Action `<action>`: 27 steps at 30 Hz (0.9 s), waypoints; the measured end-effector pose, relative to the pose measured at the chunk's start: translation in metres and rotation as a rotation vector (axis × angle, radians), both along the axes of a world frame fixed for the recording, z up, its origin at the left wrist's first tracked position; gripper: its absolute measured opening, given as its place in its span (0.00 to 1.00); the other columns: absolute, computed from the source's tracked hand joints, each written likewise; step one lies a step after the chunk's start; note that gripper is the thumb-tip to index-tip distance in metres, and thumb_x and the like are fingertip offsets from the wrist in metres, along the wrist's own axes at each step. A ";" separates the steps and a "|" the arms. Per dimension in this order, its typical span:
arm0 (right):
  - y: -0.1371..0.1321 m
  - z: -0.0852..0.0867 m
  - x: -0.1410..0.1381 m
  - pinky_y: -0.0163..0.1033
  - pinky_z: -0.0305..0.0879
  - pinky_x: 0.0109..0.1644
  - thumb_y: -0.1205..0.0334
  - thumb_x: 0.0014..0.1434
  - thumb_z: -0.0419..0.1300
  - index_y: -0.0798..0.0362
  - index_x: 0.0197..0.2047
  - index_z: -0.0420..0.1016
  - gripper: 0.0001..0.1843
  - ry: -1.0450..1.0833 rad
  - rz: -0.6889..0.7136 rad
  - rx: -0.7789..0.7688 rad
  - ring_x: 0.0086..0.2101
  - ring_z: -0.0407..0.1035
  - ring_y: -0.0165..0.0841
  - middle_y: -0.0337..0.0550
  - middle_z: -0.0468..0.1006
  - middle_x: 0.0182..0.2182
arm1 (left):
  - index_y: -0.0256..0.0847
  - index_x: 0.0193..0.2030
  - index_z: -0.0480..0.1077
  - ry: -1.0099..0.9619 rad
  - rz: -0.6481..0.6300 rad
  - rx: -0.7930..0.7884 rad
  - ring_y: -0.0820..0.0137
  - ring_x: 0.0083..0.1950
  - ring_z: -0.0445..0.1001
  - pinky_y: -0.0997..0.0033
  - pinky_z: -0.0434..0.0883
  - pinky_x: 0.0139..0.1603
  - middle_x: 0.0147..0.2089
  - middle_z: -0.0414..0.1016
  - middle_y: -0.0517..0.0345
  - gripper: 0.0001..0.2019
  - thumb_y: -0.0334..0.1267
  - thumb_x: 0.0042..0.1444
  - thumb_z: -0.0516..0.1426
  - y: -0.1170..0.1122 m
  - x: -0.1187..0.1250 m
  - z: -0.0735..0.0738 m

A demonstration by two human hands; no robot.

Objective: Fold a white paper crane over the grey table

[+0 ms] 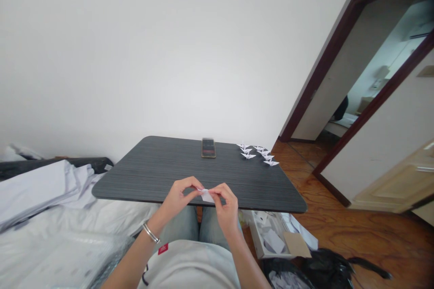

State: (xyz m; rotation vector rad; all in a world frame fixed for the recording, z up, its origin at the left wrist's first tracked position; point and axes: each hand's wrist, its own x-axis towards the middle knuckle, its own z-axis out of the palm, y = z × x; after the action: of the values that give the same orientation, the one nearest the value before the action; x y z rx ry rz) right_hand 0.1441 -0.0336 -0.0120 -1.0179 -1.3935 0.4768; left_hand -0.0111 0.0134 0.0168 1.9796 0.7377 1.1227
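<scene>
A person sits at a dark grey wood-grain table [152,167], working a small folded piece of white paper [206,196] between both bare hands, just over the table's near edge. The fingers of the left hand [179,198] and the right hand [225,205] come together in a pinch, clamped on the paper from either side, with the two hands almost meeting around it. A thin silver bangle [151,233] circles the left wrist. The person's knees, in pale blue jeans [179,228], show below the table edge, and a white T-shirt with a small red label [163,248] fills the foreground.

Across the table, a loose cluster of small white paper cranes [257,153] stands near the far right corner, beside a gold-edged smartphone with a blurred face [208,147]. On the floor to the right, a white cardboard box holding sheets of white paper [267,239] sits next to a crumpled black plastic bag [325,268] on reddish-brown wood flooring [352,230]. Rumpled white plastic sheeting [50,203] lies to the left, and a dark-framed doorway [322,72] opens at right.
</scene>
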 end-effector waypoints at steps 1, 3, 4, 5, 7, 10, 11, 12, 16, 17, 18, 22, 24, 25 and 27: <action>0.000 0.000 0.000 0.36 0.59 0.33 0.70 0.55 0.52 0.51 0.29 0.74 0.10 -0.007 -0.003 0.007 0.29 0.65 0.32 0.40 0.69 0.26 | 0.37 0.28 0.72 0.028 -0.005 0.028 0.68 0.34 0.71 0.71 0.67 0.38 0.30 0.74 0.53 0.06 0.37 0.50 0.57 0.000 -0.001 0.001; 0.000 0.000 0.001 0.36 0.59 0.32 0.70 0.55 0.52 0.51 0.28 0.74 0.11 -0.011 -0.003 0.013 0.29 0.64 0.32 0.40 0.69 0.25 | 0.38 0.28 0.73 0.076 -0.026 0.055 0.68 0.33 0.72 0.71 0.67 0.38 0.30 0.75 0.54 0.06 0.37 0.51 0.57 0.000 -0.003 0.002; 0.000 0.000 0.001 0.36 0.59 0.32 0.70 0.55 0.52 0.51 0.28 0.73 0.11 -0.010 -0.001 0.015 0.28 0.64 0.32 0.40 0.69 0.25 | 0.38 0.28 0.73 0.099 -0.039 0.061 0.68 0.33 0.72 0.72 0.67 0.38 0.30 0.75 0.54 0.07 0.37 0.51 0.56 0.000 -0.004 0.003; 0.000 0.000 0.002 0.36 0.59 0.32 0.71 0.55 0.52 0.51 0.27 0.73 0.11 -0.010 0.004 0.015 0.28 0.64 0.32 0.40 0.69 0.25 | 0.38 0.28 0.73 0.123 -0.053 0.067 0.69 0.33 0.72 0.72 0.67 0.37 0.30 0.75 0.54 0.07 0.37 0.51 0.56 0.000 -0.005 0.003; 0.000 0.000 0.002 0.35 0.59 0.32 0.71 0.54 0.52 0.52 0.27 0.73 0.11 -0.013 0.017 0.011 0.28 0.64 0.31 0.39 0.68 0.25 | 0.39 0.28 0.73 0.167 -0.079 0.087 0.69 0.33 0.72 0.73 0.67 0.37 0.30 0.75 0.54 0.08 0.37 0.52 0.55 0.000 -0.006 0.004; 0.001 0.000 0.002 0.35 0.59 0.31 0.72 0.54 0.52 0.52 0.26 0.72 0.11 -0.022 0.027 0.002 0.27 0.64 0.31 0.39 0.68 0.24 | 0.39 0.28 0.73 0.206 -0.101 0.134 0.69 0.33 0.71 0.74 0.66 0.37 0.30 0.74 0.54 0.08 0.37 0.53 0.54 0.000 -0.008 0.006; 0.001 0.000 0.003 0.35 0.59 0.31 0.73 0.54 0.52 0.52 0.26 0.72 0.11 -0.023 0.027 0.002 0.27 0.64 0.31 0.39 0.68 0.24 | 0.39 0.28 0.72 0.216 -0.101 0.149 0.69 0.33 0.71 0.74 0.66 0.37 0.30 0.74 0.54 0.08 0.36 0.53 0.53 -0.001 -0.008 0.007; 0.001 0.000 0.003 0.35 0.59 0.31 0.73 0.54 0.52 0.52 0.26 0.72 0.11 -0.022 0.027 0.005 0.28 0.64 0.31 0.39 0.68 0.24 | 0.39 0.29 0.73 0.227 -0.098 0.163 0.69 0.33 0.71 0.74 0.66 0.37 0.30 0.74 0.54 0.08 0.36 0.54 0.53 -0.001 -0.008 0.008; 0.002 0.001 0.004 0.35 0.59 0.31 0.71 0.53 0.53 0.52 0.27 0.73 0.09 0.000 0.041 0.020 0.28 0.65 0.32 0.40 0.69 0.25 | 0.40 0.32 0.73 0.248 -0.093 0.179 0.69 0.34 0.72 0.74 0.66 0.38 0.31 0.75 0.53 0.08 0.36 0.54 0.53 -0.005 -0.007 0.010; 0.002 0.001 0.004 0.35 0.60 0.31 0.70 0.53 0.54 0.52 0.27 0.73 0.08 0.006 0.048 0.020 0.28 0.65 0.32 0.40 0.70 0.25 | 0.40 0.32 0.74 0.243 -0.087 0.176 0.69 0.34 0.72 0.74 0.66 0.38 0.31 0.75 0.53 0.08 0.36 0.54 0.53 -0.005 -0.006 0.010; 0.002 0.002 0.004 0.35 0.60 0.31 0.70 0.52 0.55 0.52 0.27 0.73 0.07 0.009 0.058 0.017 0.28 0.65 0.32 0.40 0.70 0.25 | 0.40 0.32 0.74 0.233 -0.077 0.173 0.69 0.34 0.72 0.74 0.66 0.38 0.31 0.76 0.54 0.08 0.37 0.54 0.53 -0.006 -0.006 0.010; 0.002 0.001 0.003 0.35 0.59 0.31 0.69 0.51 0.57 0.52 0.26 0.73 0.06 0.021 0.081 0.013 0.28 0.65 0.32 0.39 0.69 0.24 | 0.40 0.30 0.73 0.179 -0.031 0.163 0.69 0.34 0.73 0.74 0.67 0.38 0.31 0.77 0.54 0.07 0.36 0.53 0.54 -0.008 -0.005 0.008; 0.002 0.001 0.002 0.35 0.59 0.31 0.69 0.51 0.57 0.52 0.25 0.73 0.06 0.036 0.077 0.021 0.27 0.65 0.32 0.39 0.69 0.24 | 0.40 0.29 0.73 0.154 -0.021 0.160 0.69 0.34 0.74 0.74 0.68 0.37 0.31 0.77 0.54 0.07 0.36 0.53 0.54 -0.008 -0.004 0.006; 0.002 0.001 0.001 0.35 0.59 0.31 0.69 0.51 0.57 0.52 0.25 0.73 0.07 0.043 0.076 0.025 0.28 0.65 0.32 0.39 0.70 0.24 | 0.40 0.28 0.73 0.141 -0.016 0.160 0.69 0.33 0.74 0.74 0.68 0.37 0.31 0.77 0.54 0.07 0.35 0.53 0.55 -0.007 -0.004 0.005; 0.003 0.000 0.002 0.36 0.60 0.33 0.69 0.51 0.58 0.51 0.26 0.73 0.06 0.051 0.078 0.032 0.29 0.66 0.33 0.40 0.71 0.25 | 0.40 0.28 0.73 0.109 -0.009 0.158 0.68 0.34 0.75 0.73 0.68 0.37 0.31 0.78 0.54 0.06 0.35 0.52 0.55 -0.006 -0.004 0.003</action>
State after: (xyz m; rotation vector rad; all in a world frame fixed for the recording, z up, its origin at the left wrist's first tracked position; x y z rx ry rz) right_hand 0.1456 -0.0311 -0.0120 -0.9219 -1.3945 0.5331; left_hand -0.0149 0.0071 0.0194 2.1895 0.7139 1.1035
